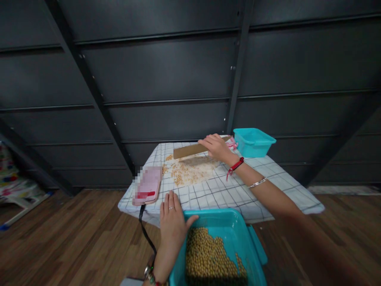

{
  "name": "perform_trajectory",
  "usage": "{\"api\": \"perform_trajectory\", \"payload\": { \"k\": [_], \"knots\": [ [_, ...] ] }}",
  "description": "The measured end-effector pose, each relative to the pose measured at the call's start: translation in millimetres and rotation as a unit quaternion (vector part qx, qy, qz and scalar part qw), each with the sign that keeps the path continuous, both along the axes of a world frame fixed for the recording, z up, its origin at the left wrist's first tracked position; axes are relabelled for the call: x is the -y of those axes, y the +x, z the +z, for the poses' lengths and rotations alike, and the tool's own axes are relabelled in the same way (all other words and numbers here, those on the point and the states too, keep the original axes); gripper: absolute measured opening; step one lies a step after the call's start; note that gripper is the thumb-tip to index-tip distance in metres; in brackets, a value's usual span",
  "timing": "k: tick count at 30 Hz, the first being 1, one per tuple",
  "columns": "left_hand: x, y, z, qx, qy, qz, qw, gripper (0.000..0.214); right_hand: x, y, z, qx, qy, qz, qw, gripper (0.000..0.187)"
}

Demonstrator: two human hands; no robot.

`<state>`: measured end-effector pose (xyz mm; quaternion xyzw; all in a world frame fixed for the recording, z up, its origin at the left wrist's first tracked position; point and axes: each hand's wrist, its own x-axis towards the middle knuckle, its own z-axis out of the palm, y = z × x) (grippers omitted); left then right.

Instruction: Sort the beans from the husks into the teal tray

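My right hand grips a long brown strip, perhaps cardboard, holding it slantwise at the far part of the table. Beneath and in front of the strip lie scattered pale yellow beans on a whitish patch of the checked cloth. My left hand lies flat with fingers stretched at the table's near edge, its thumb over the corner rim of a teal bin. Many yellowish beans, like soybeans, fill part of that bin.
A smaller teal basket stands at the table's back right, beside a pink-and-white cloth. At the left lies a pink phone-like item with a black strap. Dark metal panels rise behind the table.
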<state>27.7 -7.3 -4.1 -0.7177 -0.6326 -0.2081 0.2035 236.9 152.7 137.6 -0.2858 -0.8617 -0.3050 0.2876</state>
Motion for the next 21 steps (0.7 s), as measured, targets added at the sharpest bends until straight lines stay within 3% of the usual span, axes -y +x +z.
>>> {"api": "perform_trajectory", "payload": {
  "k": [5, 11, 16, 21],
  "knots": [
    [0, -3, 2.1, -0.004, -0.004, 0.007, 1.000, 0.089, -13, -17, -10.6, 0.017, -0.014, 0.016, 1.000, 0.038],
    [-1, -4, 1.7, -0.006, -0.012, 0.011, 1.000, 0.090, -1, 5, -19.5, 0.020, -0.027, 0.028, 0.999, 0.039],
    [-2, -6, -0.1, -0.007, -0.016, 0.016, 1.000, 0.089, -1, 12, -10.5, 0.010, -0.035, 0.002, 0.999, 0.037],
    [-3, -9, -1.9, -0.008, 0.001, 0.009, 1.000, 0.089, -21, -17, 5.0, 0.006, -0.048, -0.049, 0.998, 0.042]
  ]
}}
